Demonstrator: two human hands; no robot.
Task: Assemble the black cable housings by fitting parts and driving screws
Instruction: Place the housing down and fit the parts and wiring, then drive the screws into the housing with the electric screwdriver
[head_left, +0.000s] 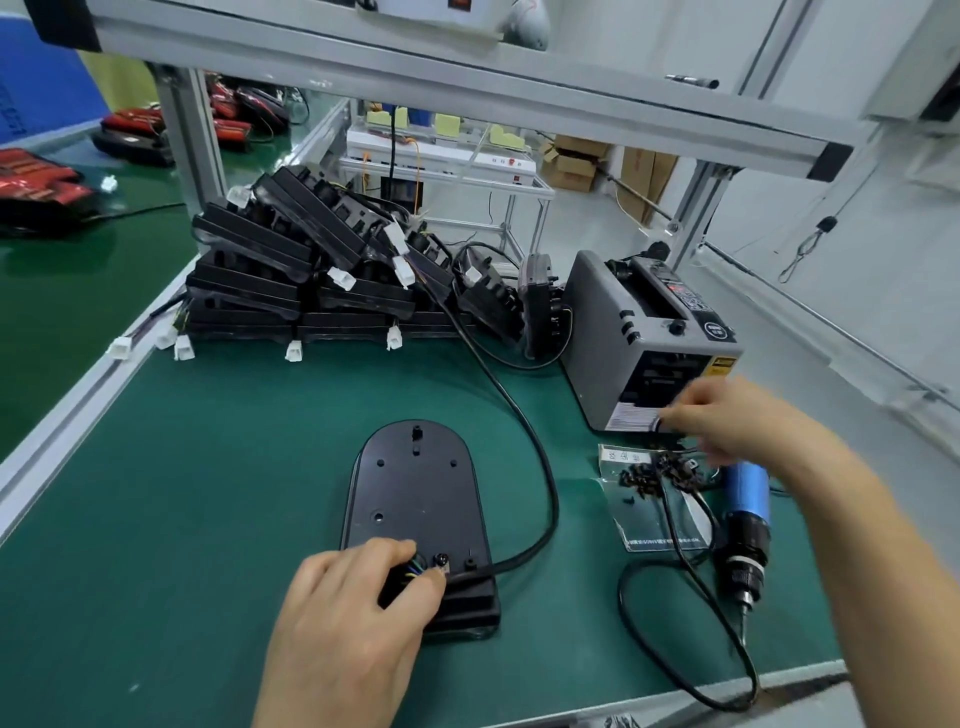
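A black cable housing (415, 488), rounded at its far end, lies flat on the green mat in the middle. My left hand (353, 603) presses on its near end, fingers on the coloured wires where a black cable (540, 467) enters. My right hand (727, 421) is blurred over a pile of small black screws (660, 475) on a clear bag; its fingers are pinched together, and I cannot tell whether they hold anything. A blue electric screwdriver (745, 530) lies on the mat to the right, tip pointing toward me.
A stack of black housings (311, 270) with white connectors fills the back of the mat. A grey tape dispenser (644, 332) stands at the right rear. The screwdriver's cord (675, 665) loops near the front edge. Aluminium frame posts rise behind.
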